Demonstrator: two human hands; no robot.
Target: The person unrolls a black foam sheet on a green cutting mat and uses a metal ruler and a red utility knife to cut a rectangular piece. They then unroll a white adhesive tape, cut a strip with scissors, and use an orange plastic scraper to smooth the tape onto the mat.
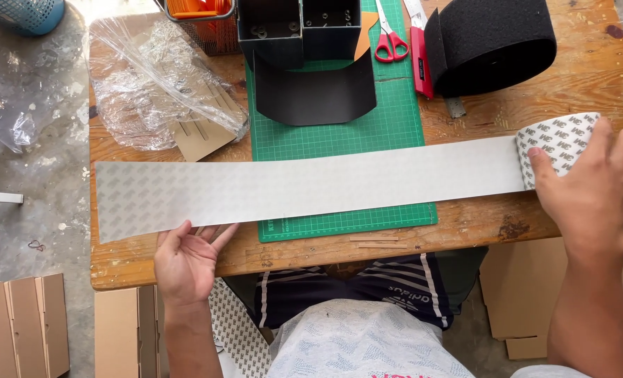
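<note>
A long strip of white adhesive sheet [304, 185] lies unrolled across the wooden table [577, 77] and over the green cutting mat [395, 126]. My right hand [595, 189] rests on the white printed roll [560, 140] at the strip's right end, fingers curved over it. My left hand [185, 259] is at the table's near edge, palm up, its fingertips under the strip's lower left edge.
A curved black sheet [315, 94] and dark grey boxes [301, 24] sit at the mat's far end. Red scissors [390, 35], a red cutter [418, 52] and a big black foam roll [493, 42] lie at the back right. Crumpled clear plastic [150, 77] is back left.
</note>
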